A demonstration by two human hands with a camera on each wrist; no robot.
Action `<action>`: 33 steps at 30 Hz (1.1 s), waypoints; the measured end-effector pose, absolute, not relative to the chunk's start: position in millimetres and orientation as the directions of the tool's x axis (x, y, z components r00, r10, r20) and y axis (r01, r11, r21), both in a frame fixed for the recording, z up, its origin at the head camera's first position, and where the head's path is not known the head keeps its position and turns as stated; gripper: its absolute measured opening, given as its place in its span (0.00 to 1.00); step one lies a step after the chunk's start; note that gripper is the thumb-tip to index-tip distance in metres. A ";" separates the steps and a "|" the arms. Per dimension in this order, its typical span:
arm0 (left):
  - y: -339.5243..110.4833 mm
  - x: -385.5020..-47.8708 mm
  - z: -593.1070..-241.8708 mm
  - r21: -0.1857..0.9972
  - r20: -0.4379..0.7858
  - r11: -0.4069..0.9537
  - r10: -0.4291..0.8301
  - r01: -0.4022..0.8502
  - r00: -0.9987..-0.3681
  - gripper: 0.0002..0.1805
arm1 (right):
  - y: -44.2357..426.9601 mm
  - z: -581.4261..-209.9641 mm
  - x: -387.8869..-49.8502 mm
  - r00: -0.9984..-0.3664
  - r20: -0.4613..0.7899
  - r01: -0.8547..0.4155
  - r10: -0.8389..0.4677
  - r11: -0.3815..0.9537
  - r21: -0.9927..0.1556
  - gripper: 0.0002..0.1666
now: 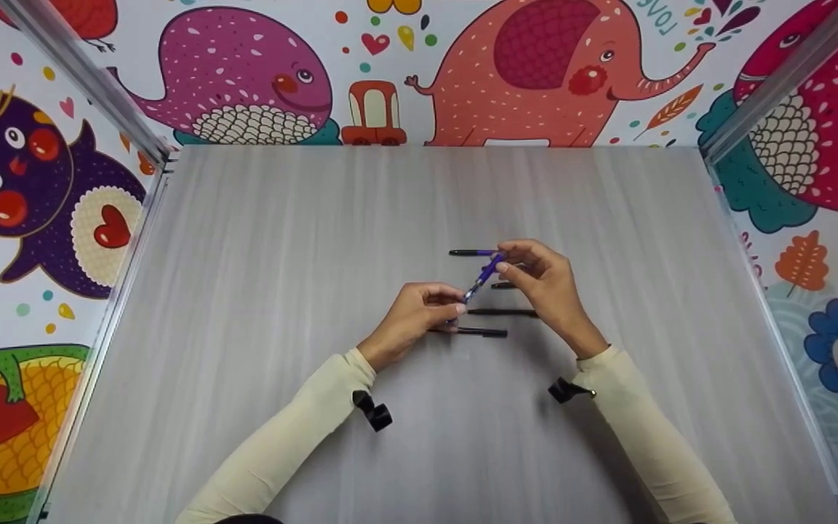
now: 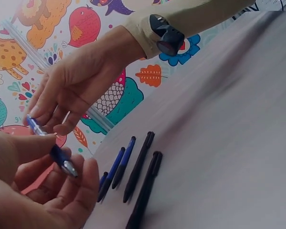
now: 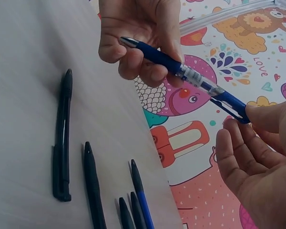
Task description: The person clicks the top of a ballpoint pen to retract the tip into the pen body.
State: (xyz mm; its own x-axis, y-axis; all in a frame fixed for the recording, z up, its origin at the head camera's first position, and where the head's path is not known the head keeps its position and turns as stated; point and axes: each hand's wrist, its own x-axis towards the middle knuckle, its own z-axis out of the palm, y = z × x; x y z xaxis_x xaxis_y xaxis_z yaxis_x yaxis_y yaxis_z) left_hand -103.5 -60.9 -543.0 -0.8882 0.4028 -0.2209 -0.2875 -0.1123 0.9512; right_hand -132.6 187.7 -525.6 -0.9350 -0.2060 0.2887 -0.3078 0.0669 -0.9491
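A blue pen (image 3: 198, 78) with a clear middle section and silver tip is held in the air between both hands. My left hand (image 1: 415, 318) pinches it near the tip end, thumb on the barrel. At the clip end, my right hand (image 1: 546, 280) grips it between thumb and fingers. Below the hands, several pens lie roughly parallel on the table. The nearest is a black pen (image 1: 484, 332) with a clip, partly behind the left hand. Another black pen (image 1: 503, 312) lies beyond it. Farther up are blue pens (image 2: 111, 174) with black ends, partly covered by the right hand in the head view.
The grey wood-grain table (image 1: 281, 218) extends around the hands on every side. Metal frame rails (image 1: 110, 291) and walls with cartoon animals (image 1: 528, 73) border it. A black wrist camera (image 1: 373, 411) hangs at the left sleeve, another black device (image 1: 568, 391) at the right.
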 end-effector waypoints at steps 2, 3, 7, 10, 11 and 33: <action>-64.4 -105.3 -541.6 0.962 -0.215 -0.075 0.382 -0.262 -0.899 0.15 | 189.1 -526.9 -132.4 -0.935 0.285 -0.307 -0.211 0.076 -0.949 0.14; -66.1 -106.3 -541.1 0.967 -0.212 -0.052 0.369 -0.248 -0.905 0.14 | 189.7 -527.6 -132.4 -0.934 0.285 -0.308 -0.215 0.080 -0.948 0.13; -72.7 -110.8 -541.0 0.982 -0.189 0.047 0.313 -0.184 -0.931 0.11 | 191.3 -530.2 -132.8 -0.931 0.277 -0.302 -0.238 0.076 -0.950 0.10; -77.4 -113.9 -542.5 0.984 -0.157 0.130 0.283 -0.124 -0.946 0.10 | 191.6 -532.1 -133.1 -0.933 0.260 -0.289 -0.248 0.088 -0.953 0.09; -79.0 -114.7 -543.2 0.982 -0.141 0.158 0.276 -0.100 -0.951 0.10 | 191.6 -532.4 -133.1 -0.935 0.252 -0.282 -0.250 0.091 -0.955 0.08; -102.1 -132.5 -568.0 0.830 0.146 0.482 0.299 0.281 -0.943 0.08 | 181.6 -566.5 -139.9 -0.893 0.266 -0.415 -0.363 0.434 -0.800 0.07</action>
State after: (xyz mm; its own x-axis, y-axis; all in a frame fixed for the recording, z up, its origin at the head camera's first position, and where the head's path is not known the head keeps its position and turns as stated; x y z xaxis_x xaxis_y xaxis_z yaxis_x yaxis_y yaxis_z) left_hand -132.5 -102.1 -568.0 -0.9431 0.2989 0.1456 0.2809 0.4821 0.8299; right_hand -139.9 181.6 -566.5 -0.8931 -0.3629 0.2660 -0.4146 0.4342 -0.7997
